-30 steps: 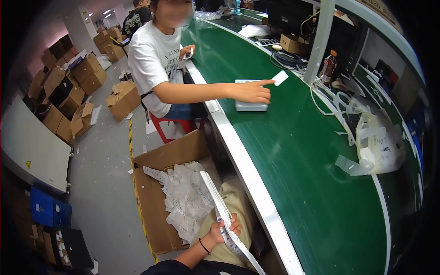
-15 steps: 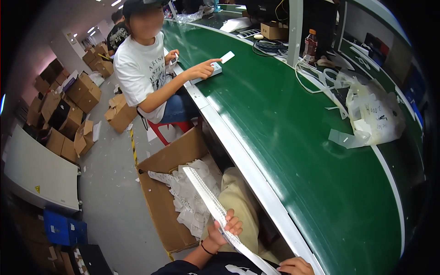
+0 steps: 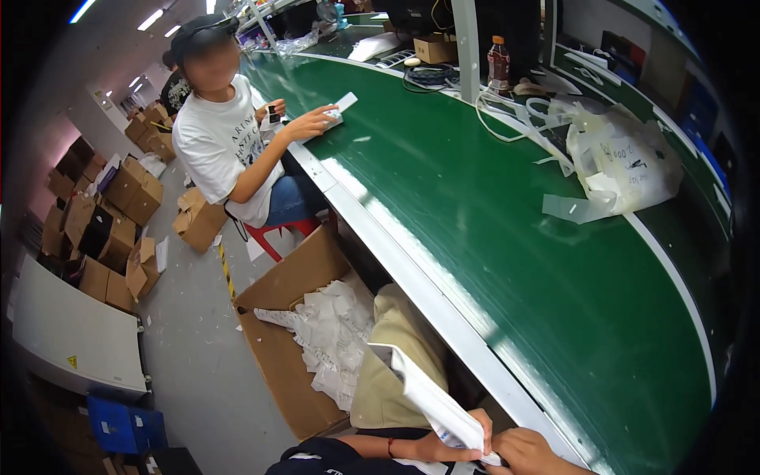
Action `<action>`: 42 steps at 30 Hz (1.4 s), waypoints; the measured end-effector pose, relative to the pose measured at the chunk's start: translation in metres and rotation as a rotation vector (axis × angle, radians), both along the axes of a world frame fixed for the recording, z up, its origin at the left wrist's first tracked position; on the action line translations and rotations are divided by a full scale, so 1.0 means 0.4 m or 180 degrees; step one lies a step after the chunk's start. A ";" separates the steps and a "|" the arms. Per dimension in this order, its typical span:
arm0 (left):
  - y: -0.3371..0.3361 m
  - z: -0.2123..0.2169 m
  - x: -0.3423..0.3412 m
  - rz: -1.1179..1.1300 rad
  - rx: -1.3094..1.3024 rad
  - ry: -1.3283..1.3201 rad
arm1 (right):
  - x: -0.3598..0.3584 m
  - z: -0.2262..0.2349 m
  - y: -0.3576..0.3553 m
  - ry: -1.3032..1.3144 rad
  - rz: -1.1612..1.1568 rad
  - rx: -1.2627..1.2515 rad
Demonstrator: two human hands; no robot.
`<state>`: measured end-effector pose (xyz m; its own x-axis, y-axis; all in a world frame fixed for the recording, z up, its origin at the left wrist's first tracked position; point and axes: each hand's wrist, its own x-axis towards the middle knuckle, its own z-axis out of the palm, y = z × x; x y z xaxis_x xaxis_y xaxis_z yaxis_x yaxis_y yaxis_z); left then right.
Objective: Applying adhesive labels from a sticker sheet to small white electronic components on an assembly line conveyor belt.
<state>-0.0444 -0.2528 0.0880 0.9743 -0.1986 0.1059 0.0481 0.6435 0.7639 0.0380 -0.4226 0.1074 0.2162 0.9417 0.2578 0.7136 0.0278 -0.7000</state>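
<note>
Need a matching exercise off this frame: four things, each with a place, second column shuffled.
Things:
1. white strip
2. cardboard box
3. bottle
4. plastic bag

Places:
A. on the floor beside the belt, full of white scraps
B. lying on the green belt, right side
C. held by both hands, left hand and right hand, at the lower edge
D. standing upright at the far side of the belt

Pairs: 1-C, 2-A, 3-D, 4-B

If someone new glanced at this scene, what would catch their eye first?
The long green conveyor belt sweeps across the right. At the bottom edge, the left hand and right hand grip a long white sleeve above a cardboard box of crumpled white papers.
</note>
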 end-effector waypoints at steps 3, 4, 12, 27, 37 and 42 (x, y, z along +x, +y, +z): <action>-0.013 -0.003 -0.006 0.0035 0.0071 0.0137 | -0.006 0.000 -0.012 -0.0095 0.0100 -0.0258; -0.013 -0.007 -0.005 0.0024 0.0050 0.0123 | -0.005 0.003 -0.014 -0.0109 0.0088 -0.0280; 0.009 -0.026 0.001 0.0244 -0.0606 -0.0234 | 0.004 0.017 0.000 0.0698 -0.0140 0.0419; -0.013 0.001 0.005 0.0013 -0.0259 -0.0283 | 0.007 0.069 0.012 0.0683 -0.0151 0.0455; -0.080 -0.051 -0.009 -0.0068 -0.0785 -0.0754 | 0.022 0.026 -0.004 0.0100 0.0606 0.0017; -0.091 -0.076 -0.021 -0.0113 -0.0779 -0.0615 | 0.017 0.004 -0.018 -0.0075 0.0705 0.0080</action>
<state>-0.0528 -0.2893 0.0575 0.9244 -0.1780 0.3372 -0.0570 0.8099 0.5838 0.0448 -0.4298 0.1090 -0.0015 0.9587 0.2843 0.7043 0.2029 -0.6803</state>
